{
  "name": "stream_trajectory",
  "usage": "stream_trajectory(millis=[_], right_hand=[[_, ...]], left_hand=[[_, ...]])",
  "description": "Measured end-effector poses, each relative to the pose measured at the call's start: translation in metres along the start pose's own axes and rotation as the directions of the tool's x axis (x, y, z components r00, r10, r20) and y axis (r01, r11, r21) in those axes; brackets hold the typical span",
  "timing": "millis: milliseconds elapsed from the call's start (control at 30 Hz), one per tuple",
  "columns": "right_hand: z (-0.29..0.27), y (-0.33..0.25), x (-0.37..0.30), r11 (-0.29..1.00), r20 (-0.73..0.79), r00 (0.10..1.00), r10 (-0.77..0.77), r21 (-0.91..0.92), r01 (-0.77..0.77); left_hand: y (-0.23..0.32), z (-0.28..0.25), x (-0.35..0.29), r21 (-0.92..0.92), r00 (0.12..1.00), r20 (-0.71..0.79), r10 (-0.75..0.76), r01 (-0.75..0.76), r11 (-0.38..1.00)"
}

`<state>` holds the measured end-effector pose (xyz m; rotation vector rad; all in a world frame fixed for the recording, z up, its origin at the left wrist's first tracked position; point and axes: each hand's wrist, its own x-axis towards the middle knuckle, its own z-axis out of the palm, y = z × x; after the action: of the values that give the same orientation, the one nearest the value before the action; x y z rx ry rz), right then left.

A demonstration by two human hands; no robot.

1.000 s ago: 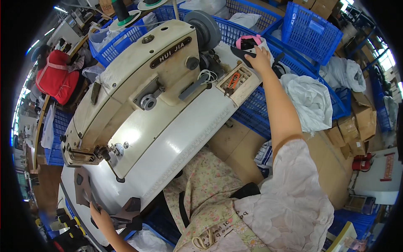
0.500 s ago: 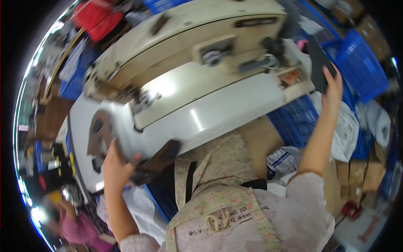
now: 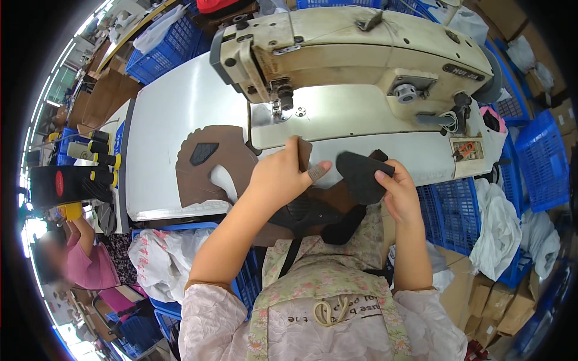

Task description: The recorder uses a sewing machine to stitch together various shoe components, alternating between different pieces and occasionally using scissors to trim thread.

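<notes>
Brightly lit | glare on machine bed (image 3: 352, 111) | edges bowed, corners black

Left hand (image 3: 282, 174) out front, thumb (image 3: 324, 168) stretched rightward, forearm (image 3: 229, 240) slanting inward! Right hand (image 3: 400, 194) in a pinch, its forearm (image 3: 412, 253) pointing nearly straight ahead.

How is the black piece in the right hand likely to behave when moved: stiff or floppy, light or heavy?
The black piece is probably fairly stiff: held near one edge by the right hand, it shows no clear droop. It looks thin, so likely light. Being flat, it seems unlikely to roll.
</notes>
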<state>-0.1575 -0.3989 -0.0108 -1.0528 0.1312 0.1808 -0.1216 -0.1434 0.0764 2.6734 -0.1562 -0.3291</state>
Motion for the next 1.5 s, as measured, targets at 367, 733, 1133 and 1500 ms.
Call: stream_trajectory(millis=[367,733,1133,1500], right_hand=[[0.013,0.0,0.015,0.985,-0.33,0.938,-0.106,0.092,0.144],[-0.005,-0.014,0.012,0.968,-0.408,0.887,-0.216,-0.206,0.141],[0.053,-0.053,0.002,0.511,-0.008,0.845,-0.534,-0.799,0.316],[0.117,-0.014,0.105,0.193,0.036,0.88,-0.473,-0.971,0.143]], left_hand=[[-0.124,-0.001,-0.037,0.301,0.96,-0.275,0.059,0.027,0.953],[-0.108,-0.011,-0.035,0.3,0.916,0.136,0.378,-0.402,0.865],[-0.091,0.001,0.001,0.519,0.902,0.072,0.425,-0.397,0.757],[-0.073,0.032,-0.035,0.574,0.909,0.042,0.414,-0.361,0.735]])
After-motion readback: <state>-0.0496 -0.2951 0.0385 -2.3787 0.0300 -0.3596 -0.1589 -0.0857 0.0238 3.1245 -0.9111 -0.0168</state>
